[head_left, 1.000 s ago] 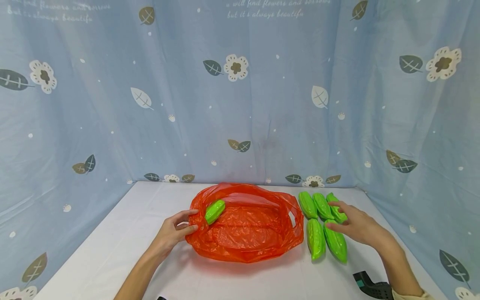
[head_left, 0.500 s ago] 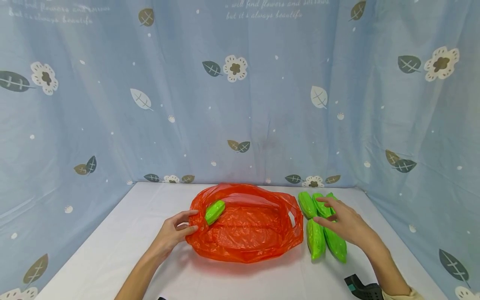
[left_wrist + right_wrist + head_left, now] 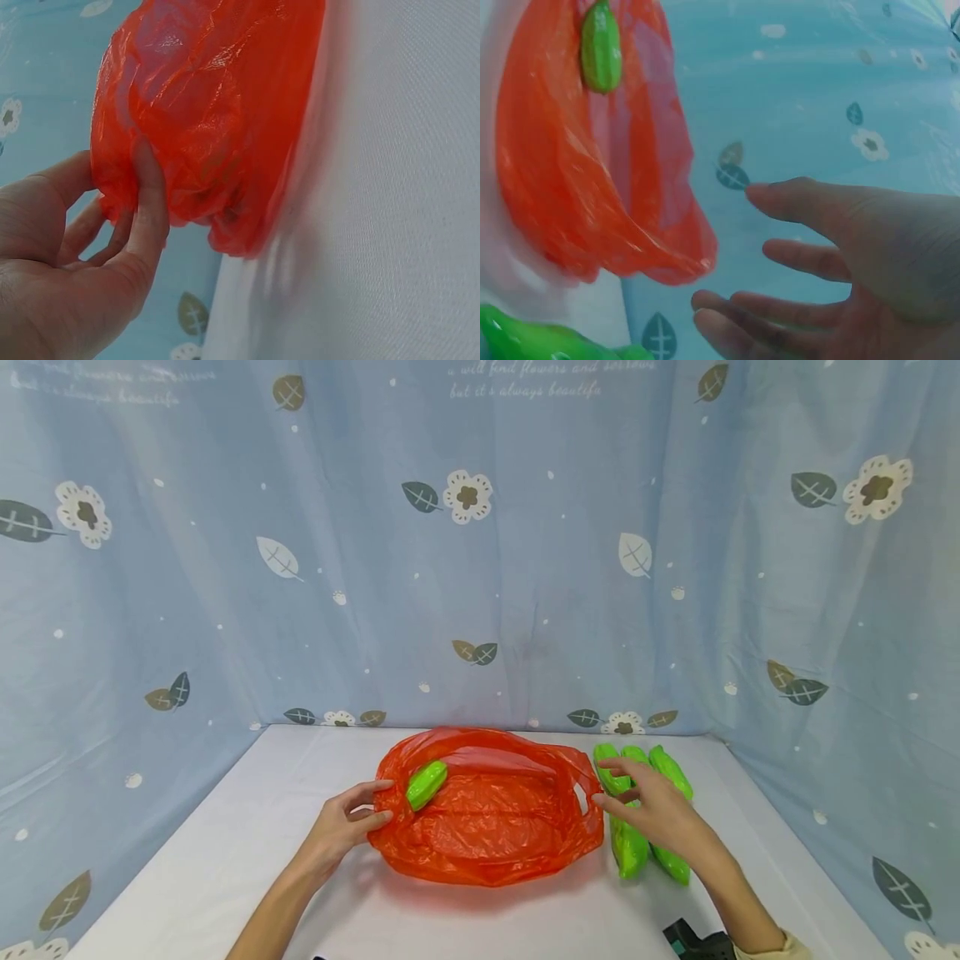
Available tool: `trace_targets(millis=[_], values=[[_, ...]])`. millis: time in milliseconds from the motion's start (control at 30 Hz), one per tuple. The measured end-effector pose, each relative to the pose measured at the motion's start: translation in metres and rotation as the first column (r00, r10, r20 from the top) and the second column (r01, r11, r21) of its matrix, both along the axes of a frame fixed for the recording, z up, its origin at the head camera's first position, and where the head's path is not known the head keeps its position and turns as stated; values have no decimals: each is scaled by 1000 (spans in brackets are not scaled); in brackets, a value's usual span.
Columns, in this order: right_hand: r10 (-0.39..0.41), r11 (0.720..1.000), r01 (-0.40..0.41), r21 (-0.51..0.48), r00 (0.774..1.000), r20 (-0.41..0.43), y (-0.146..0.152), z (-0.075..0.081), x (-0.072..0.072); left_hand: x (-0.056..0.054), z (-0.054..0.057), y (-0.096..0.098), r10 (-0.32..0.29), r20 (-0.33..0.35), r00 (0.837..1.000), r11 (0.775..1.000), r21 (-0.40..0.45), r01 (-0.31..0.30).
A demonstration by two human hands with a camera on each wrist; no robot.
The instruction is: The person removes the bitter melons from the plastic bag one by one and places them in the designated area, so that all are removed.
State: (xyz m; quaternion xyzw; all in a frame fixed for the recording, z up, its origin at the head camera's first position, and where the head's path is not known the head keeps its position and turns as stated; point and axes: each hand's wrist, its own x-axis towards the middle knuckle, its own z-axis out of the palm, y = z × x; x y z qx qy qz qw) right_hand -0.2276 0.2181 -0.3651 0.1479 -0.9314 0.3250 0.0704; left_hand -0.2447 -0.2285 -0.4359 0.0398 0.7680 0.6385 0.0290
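Note:
A red plastic bag (image 3: 487,835) lies with its mouth open on the white table. My left hand (image 3: 337,827) pinches its left edge between thumb and fingers; the left wrist view shows the thumb against the film. Inside the bag, at the left, rests one glossy green bitter melon (image 3: 427,783). My right hand (image 3: 660,802) hovers beside the bag's right handle with fingers spread and nothing in them. In the right wrist view a gap shows between those fingers and the bag. Several more bitter melons (image 3: 670,770) lie under and behind the right hand, partly hidden by it.
The white table (image 3: 247,843) runs back to a blue curtain (image 3: 480,568) printed with leaves and flowers, which also hangs along both sides. A black strap piece (image 3: 697,943) sits at the right wrist.
My right hand has moved left from over the bitter melons to the bag's right handle, carrying nothing. The left hand and the bag have stayed almost in place.

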Motion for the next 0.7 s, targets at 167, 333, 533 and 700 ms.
trace_targets(millis=[167, 333, 533, 700], values=[[16, 1000, -15, -24, 1000, 24, -15, -4, -2, 0, 2, -1, 3, -3, 1000, 1000, 0, -3], [19, 1000, -19, -25, 1000, 21, -22, -6, -1, 0, 3, -1, -1, -2, 1000, 1000, 4, 1], [17, 999, -17, -40, 1000, 9, -26, -2, 2, 0, 3, -1, 1, 1, 1000, 1000, 1, -1], [50, 998, -51, -30, 998, -37, -34, 1, 1, 0, 3, 0, 5, 1, 1000, 1000, 2, -5]])
